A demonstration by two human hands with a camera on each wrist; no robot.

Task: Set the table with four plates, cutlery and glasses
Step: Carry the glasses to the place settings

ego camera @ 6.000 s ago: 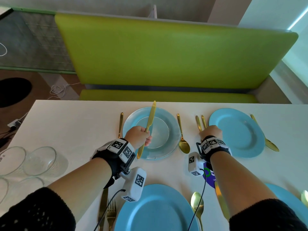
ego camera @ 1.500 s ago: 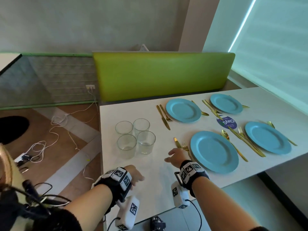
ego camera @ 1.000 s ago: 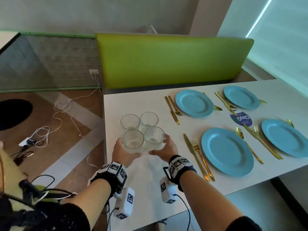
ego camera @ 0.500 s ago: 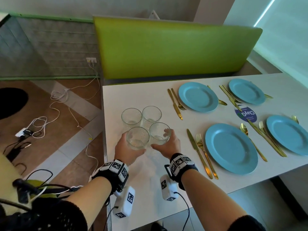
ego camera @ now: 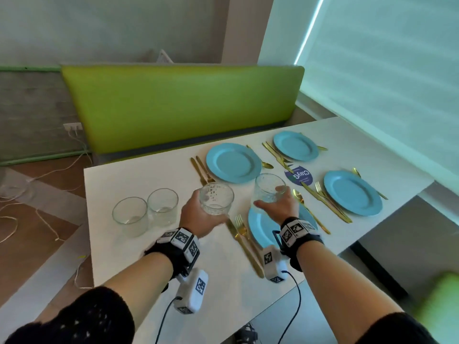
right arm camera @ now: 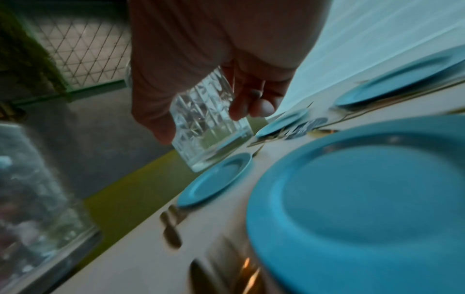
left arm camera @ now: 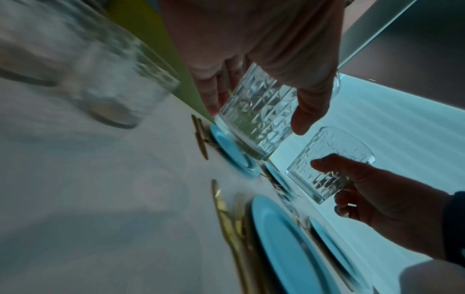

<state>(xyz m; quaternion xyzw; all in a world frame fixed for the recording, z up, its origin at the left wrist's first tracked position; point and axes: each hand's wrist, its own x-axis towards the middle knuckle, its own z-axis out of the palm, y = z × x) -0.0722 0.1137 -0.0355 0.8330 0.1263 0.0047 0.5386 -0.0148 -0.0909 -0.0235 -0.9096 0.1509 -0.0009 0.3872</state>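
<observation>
1. Landmark: the near-left plate point(ego camera: 263, 227), the blue one partly under the right forearm. Well to its left, two plain glasses point(ego camera: 146, 214) stand upright on the white table point(ego camera: 119, 254), just beside each other and untouched.
2. Between those and the plate, the left hand point(ego camera: 196, 219) holds a cut-pattern glass point(ego camera: 216, 198) clear of the table, thumb on one side and fingers curled round the wall on the other. The glass stands roughly upright, just left of the plate's gold knife and fork point(ego camera: 244, 242).
3. Above the plate's far rim, the right hand point(ego camera: 275, 207) grips a second patterned glass point(ego camera: 269, 188) the same way, also lifted, its mouth tipped slightly away.
4. All four plates with cutlery look laid; no glass is yet at a setting.
5. The relation that matters: bare table beyond the plate's far edge lies straight ahead of both hands. The right hand is nearer the right-side settings, the left nearer the far-left plate point(ego camera: 233, 162), so each glass likely goes down upright on its own side.
</observation>
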